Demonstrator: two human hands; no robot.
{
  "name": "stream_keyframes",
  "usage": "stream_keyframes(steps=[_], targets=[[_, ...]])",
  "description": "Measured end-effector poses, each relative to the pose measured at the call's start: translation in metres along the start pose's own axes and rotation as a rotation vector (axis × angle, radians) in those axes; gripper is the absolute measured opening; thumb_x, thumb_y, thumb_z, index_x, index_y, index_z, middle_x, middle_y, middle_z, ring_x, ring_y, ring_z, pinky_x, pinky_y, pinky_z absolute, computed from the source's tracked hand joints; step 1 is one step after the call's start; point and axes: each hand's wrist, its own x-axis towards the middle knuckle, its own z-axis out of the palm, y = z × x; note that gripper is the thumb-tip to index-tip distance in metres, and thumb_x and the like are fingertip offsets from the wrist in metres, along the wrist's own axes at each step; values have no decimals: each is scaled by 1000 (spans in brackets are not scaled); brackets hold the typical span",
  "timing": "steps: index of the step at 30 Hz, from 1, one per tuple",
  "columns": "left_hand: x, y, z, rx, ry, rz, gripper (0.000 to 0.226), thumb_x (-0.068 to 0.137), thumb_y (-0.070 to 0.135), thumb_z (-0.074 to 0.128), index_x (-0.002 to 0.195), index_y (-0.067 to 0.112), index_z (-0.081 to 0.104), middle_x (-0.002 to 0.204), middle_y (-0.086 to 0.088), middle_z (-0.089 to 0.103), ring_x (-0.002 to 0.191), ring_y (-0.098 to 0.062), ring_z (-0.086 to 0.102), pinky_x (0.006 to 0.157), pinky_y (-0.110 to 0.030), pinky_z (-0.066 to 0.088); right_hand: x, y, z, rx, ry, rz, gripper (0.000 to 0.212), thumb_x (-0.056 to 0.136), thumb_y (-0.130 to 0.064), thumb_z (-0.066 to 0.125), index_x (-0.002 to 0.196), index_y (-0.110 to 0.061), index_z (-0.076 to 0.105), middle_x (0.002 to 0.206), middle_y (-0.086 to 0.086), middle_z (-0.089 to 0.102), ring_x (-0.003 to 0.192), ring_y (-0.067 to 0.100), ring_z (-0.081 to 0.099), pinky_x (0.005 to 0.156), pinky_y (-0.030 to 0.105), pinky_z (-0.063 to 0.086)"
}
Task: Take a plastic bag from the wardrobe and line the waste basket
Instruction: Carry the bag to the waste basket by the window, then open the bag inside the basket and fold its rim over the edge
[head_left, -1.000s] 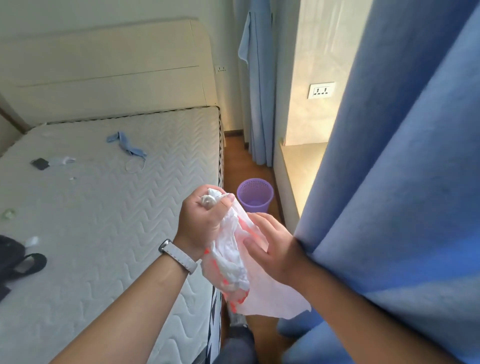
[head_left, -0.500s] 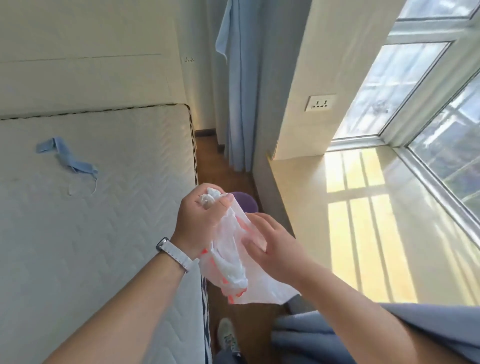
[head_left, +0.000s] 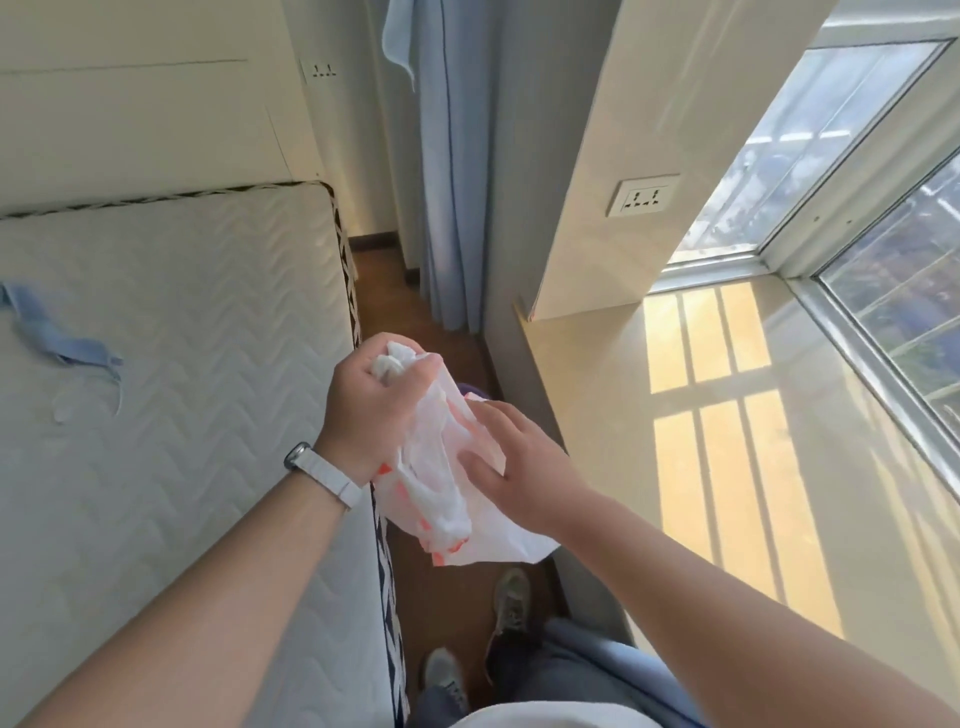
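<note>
your left hand is fisted around the bunched top of the plastic bag; your right hand pinches its side. the waste basket shows only as a purple sliver behind the bag, on the floor between the mattress edge and the window ledge.

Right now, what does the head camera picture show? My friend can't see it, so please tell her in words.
Two bare hands hold a crumpled white plastic bag with orange print: the left hand grips its bunched top, the right hand pinches its side. They stand between a bare mattress and a sunlit window ledge.
</note>
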Motion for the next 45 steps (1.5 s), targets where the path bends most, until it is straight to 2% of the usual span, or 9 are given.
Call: stream_keyframes(steps=[3, 8, 12, 18, 24, 31, 35, 38, 45], targets=[[21, 0, 8, 10, 39, -15, 13, 84, 28, 71, 75, 29, 61, 65, 16, 60, 64, -5, 60, 54, -18, 48, 28, 16, -4, 29, -34, -43, 55, 97, -44, 50, 148, -32, 34, 152, -14, 37, 131, 12, 45, 101, 40, 48], [64, 3, 28, 73, 50, -47, 13, 83, 30, 70, 74, 31, 61, 65, 17, 60, 64, -4, 62, 53, -19, 48, 77, 48, -14, 40, -23, -100, 52, 99, -42, 51, 148, -31, 37, 150, -13, 41, 132, 12, 44, 105, 35, 46], [102, -2, 42, 136, 25, -54, 10, 81, 35, 70, 75, 34, 62, 68, 16, 62, 69, -8, 64, 56, -25, 53, 118, 75, -16, 23, 13, -182, 50, 97, -34, 57, 144, -23, 45, 141, -4, 53, 121, 16, 54, 94, 35, 51], [159, -38, 63, 135, -58, -94, 11, 78, 35, 69, 69, 36, 62, 65, 17, 61, 65, -4, 61, 55, -22, 49, 166, 112, 2, 84, 45, -105, 49, 95, -30, 60, 142, -22, 49, 137, -1, 56, 117, 21, 56, 92, 33, 49], [223, -122, 84, 122, -138, -127, 8, 77, 35, 68, 75, 30, 63, 69, 18, 62, 70, -4, 62, 55, -15, 48, 225, 163, 51, 49, 19, 0, 48, 97, -33, 58, 143, -26, 47, 141, -1, 54, 120, 21, 55, 90, 34, 50], [277, -264, 101, 160, -144, -124, 9, 85, 27, 70, 80, 24, 64, 73, 12, 63, 74, -11, 64, 59, -23, 54, 282, 242, 154, 52, 37, 21, 46, 96, -32, 59, 141, -23, 50, 138, 0, 57, 119, 22, 58, 90, 36, 53], [284, -351, 130, 141, -132, -86, 15, 85, 22, 71, 74, 28, 62, 66, 21, 60, 68, -2, 60, 58, -15, 47, 301, 292, 220, 108, 44, 35, 47, 96, -29, 60, 140, -21, 50, 140, 2, 54, 121, 23, 56, 91, 37, 53], [280, -404, 154, 133, -113, -46, 14, 85, 19, 71, 75, 24, 62, 64, 21, 58, 65, 0, 58, 57, -11, 44, 311, 329, 264, 148, 52, 86, 47, 97, -31, 57, 142, -22, 48, 142, -2, 52, 123, 17, 53, 95, 34, 51], [277, -498, 188, 80, -198, 9, 9, 84, 29, 68, 79, 25, 61, 71, 14, 61, 71, -9, 63, 60, -17, 50, 319, 408, 346, 213, 220, 153, 39, 97, -34, 59, 135, -29, 54, 134, -10, 58, 122, 8, 53, 99, 38, 50]])
